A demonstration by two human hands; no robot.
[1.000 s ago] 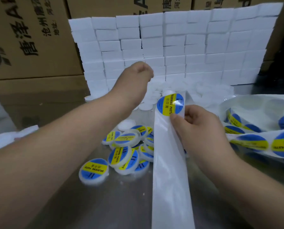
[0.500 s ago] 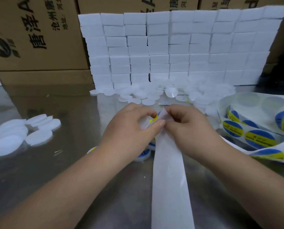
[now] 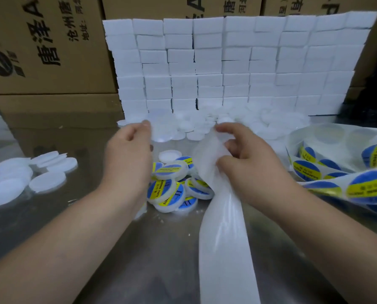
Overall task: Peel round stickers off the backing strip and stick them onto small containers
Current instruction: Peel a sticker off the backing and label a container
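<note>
My left hand point(image 3: 128, 156) holds a round white piece point(image 3: 161, 130) between fingertips and thumb; it is blurred, and I cannot tell whether it is a container or a peeled sticker seen from behind. My right hand point(image 3: 244, 159) grips the crumpled top end of the bare white backing strip point(image 3: 222, 238), which runs down to the bottom edge. Between and below the hands lies a pile of labelled containers point(image 3: 172, 187) with blue and yellow stickers. A heap of plain white containers point(image 3: 205, 126) sits just beyond the hands.
A loose coil of strip with blue and yellow stickers point(image 3: 337, 183) lies at the right. Several white discs point(image 3: 18, 178) lie at the left on the shiny metal table point(image 3: 51, 227). A wall of white blocks point(image 3: 227, 62) and cardboard boxes point(image 3: 40, 51) close off the back.
The hands were pinched together at the strip's top end; now they have separated. My left hand has moved left with the round white piece, and the labelled pile is uncovered.
</note>
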